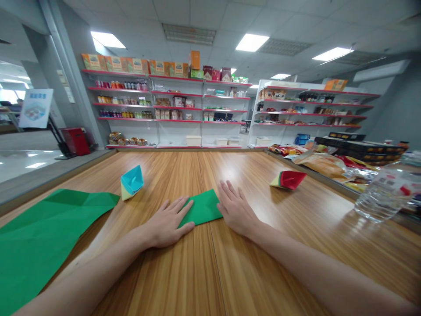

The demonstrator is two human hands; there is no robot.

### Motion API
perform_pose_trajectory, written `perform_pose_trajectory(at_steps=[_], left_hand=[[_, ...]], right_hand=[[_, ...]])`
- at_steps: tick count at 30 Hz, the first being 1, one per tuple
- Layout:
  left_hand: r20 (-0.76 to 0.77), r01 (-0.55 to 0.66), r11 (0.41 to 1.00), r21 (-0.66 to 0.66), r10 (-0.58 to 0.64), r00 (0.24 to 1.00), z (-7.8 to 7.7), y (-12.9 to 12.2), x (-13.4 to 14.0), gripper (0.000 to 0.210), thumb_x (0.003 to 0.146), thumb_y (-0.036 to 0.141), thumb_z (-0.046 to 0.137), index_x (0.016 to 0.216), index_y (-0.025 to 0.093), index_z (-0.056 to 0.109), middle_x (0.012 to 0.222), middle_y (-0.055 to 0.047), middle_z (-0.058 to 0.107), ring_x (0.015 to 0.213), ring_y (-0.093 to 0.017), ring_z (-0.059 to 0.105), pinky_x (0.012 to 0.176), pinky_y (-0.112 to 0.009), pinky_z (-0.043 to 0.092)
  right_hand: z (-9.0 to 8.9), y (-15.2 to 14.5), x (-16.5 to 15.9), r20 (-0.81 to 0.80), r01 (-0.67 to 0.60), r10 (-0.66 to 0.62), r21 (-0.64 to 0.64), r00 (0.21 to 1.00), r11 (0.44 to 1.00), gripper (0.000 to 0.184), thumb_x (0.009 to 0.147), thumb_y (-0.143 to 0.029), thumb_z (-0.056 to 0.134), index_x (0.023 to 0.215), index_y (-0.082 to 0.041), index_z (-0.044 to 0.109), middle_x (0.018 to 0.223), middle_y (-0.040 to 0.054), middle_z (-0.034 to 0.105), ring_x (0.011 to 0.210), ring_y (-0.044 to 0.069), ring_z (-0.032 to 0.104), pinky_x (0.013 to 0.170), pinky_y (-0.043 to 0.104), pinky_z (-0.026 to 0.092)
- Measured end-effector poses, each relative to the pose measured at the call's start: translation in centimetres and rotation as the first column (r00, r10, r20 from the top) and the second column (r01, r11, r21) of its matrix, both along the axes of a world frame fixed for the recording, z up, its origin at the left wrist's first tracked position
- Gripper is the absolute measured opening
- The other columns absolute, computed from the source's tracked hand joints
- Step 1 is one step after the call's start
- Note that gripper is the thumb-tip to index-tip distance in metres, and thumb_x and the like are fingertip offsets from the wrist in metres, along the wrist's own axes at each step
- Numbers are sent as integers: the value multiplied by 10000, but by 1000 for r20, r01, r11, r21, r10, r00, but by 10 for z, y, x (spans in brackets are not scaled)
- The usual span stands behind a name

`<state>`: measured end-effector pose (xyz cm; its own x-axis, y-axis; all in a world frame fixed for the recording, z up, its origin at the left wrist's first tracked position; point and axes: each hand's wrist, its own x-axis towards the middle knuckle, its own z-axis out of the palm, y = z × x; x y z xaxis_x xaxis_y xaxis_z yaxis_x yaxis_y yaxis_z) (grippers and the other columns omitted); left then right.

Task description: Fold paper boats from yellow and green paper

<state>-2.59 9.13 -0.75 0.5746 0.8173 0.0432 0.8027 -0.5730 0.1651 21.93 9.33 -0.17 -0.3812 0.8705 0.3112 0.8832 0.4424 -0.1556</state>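
Observation:
A folded piece of green paper [203, 208] lies flat on the wooden table [184, 272], between my two hands. My left hand [169, 221] rests palm down over its left end, fingers stretched out. On the right edge of the paper lies my right hand [236, 205], flat as well, with its fingers extended. Beyond my left hand stands a small folded paper piece [132, 181], blue with a yellow part. Another folded paper piece [289, 180], red with green and yellow, sits farther off to the right.
A large green sheet [49, 232] covers the table's left side, near my left forearm. At the right stand a clear plastic bottle [383, 193] and snack packets [325, 164] beside black boxes [358, 149]. Stocked shelves [177, 94] line the back.

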Motion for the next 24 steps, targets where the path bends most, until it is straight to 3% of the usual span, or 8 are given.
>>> perform_pose_trajectory(at_steps=[3, 5, 9, 13, 16, 18, 19, 24], left_hand=[[-5, 7, 1000, -15, -7, 1000, 1, -1, 1, 676, 873, 610, 206, 1441, 256, 112, 1515, -88, 91, 1385, -267, 80, 1077, -531, 95], [-9, 2, 1000, -25, -2, 1000, 0, -1, 1, 669, 875, 606, 198, 1441, 259, 114, 1516, -85, 78, 1386, -270, 67, 1073, -540, 87], [-17, -11, 999, -44, 11, 1000, 2, -3, 1, 659, 874, 608, 187, 1438, 270, 128, 1519, -90, 85, 1383, -288, 77, 1059, -567, 81], [-11, -33, 999, 28, 33, 999, 7, -12, 6, 631, 879, 595, 203, 1423, 276, 231, 1490, -110, 234, 1337, -320, 224, 1030, -567, 166], [-10, -46, 990, 136, 48, 999, 12, -20, 15, 556, 921, 494, 159, 1360, 251, 398, 1335, -139, 446, 1198, -307, 403, 967, -510, 289], [-23, -38, 980, 195, 43, 999, 15, -26, 22, 532, 921, 470, 196, 1305, 238, 482, 1166, -147, 539, 1069, -295, 479, 908, -480, 346], [-30, -31, 976, 218, 39, 999, 15, -29, 25, 522, 912, 479, 233, 1281, 234, 510, 1100, -146, 554, 1016, -293, 495, 880, -473, 364], [-17, -26, 962, 273, 32, 999, 16, -39, 33, 508, 879, 518, 320, 1210, 233, 580, 1005, -148, 557, 924, -304, 502, 814, -475, 390]], right_hand=[[2, -14, -10, 40, -316, 323, -119, 946, 941, 566, 933, -422, 273, 1446, -204, 171, 1501, 61, 178, 1385, 246, 93, 1094, 506, 33], [0, -15, -14, 24, -347, 363, -241, 931, 906, 594, 928, -483, 250, 1447, -211, 154, 1498, 66, 181, 1378, 244, 140, 1091, 509, 53], [-6, 5, -9, 29, -106, 117, -248, 993, 963, 642, 918, -532, 216, 1435, -151, 204, 1494, 120, 176, 1368, 288, 161, 1051, 577, 90], [-4, 12, -2, -29, 104, -107, -81, 994, 991, 514, 941, -381, 257, 1371, -117, 358, 1432, 163, 328, 1338, 306, 239, 1035, 561, 159], [0, -3, -5, -56, -88, 89, 21, 994, 996, 511, 942, -354, 270, 1422, -178, 260, 1485, 96, 234, 1376, 266, 130, 1073, 509, 126], [-1, -10, -8, -2, -306, 306, -84, 952, 948, 501, 940, -427, 266, 1418, -281, 256, 1471, 27, 282, 1374, 260, 148, 1074, 533, 96], [-2, -10, -9, 11, -309, 314, -139, 949, 941, 499, 936, -457, 256, 1409, -300, 275, 1468, 14, 290, 1371, 278, 152, 1062, 566, 85], [-13, 12, -4, -24, 190, -194, -126, 981, 974, 608, 905, -482, 307, 1345, -72, 389, 1430, 204, 309, 1324, 384, 218, 1002, 646, 74]])
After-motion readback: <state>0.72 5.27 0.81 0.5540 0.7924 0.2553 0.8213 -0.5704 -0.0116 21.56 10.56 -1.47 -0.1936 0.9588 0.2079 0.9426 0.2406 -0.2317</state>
